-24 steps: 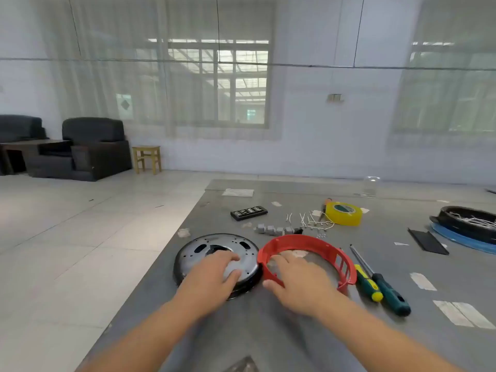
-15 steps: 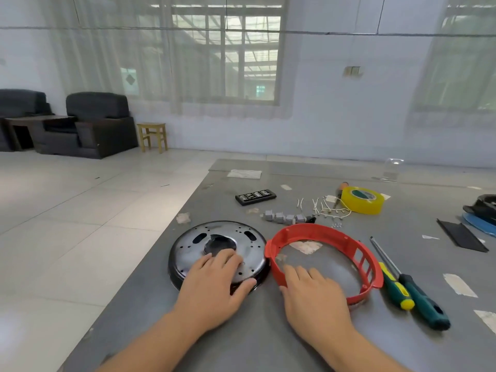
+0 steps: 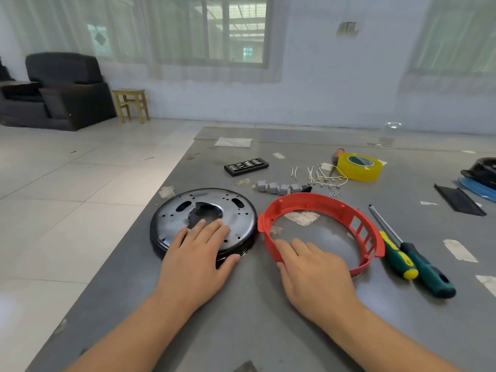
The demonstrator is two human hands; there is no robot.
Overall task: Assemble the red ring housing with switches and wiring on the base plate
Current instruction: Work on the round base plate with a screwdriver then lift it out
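A round black metal base plate (image 3: 171, 218) with holes lies on the grey table, left of the red ring housing (image 3: 319, 201). My left hand (image 3: 198, 256) lies flat on the plate's near part, fingers straight. My right hand (image 3: 314, 272) rests over the ring's near rim, fingers straight and reaching inside the ring. A row of grey switches (image 3: 280, 187) and thin white wires (image 3: 322, 175) lie beyond the ring, with small screws (image 3: 334, 194) beside them.
Two green-handled screwdrivers (image 3: 413, 261) lie right of the ring. A yellow tape roll (image 3: 359, 167), a black bit case (image 3: 246, 166) and a black strip (image 3: 459, 200) sit farther back. The table's left edge runs close to the plate, with tiled floor beyond.
The view has tilted down and moved closer. My right hand let go of the ring's left rim and now lies flat over its near rim. My left hand stays on the plate.
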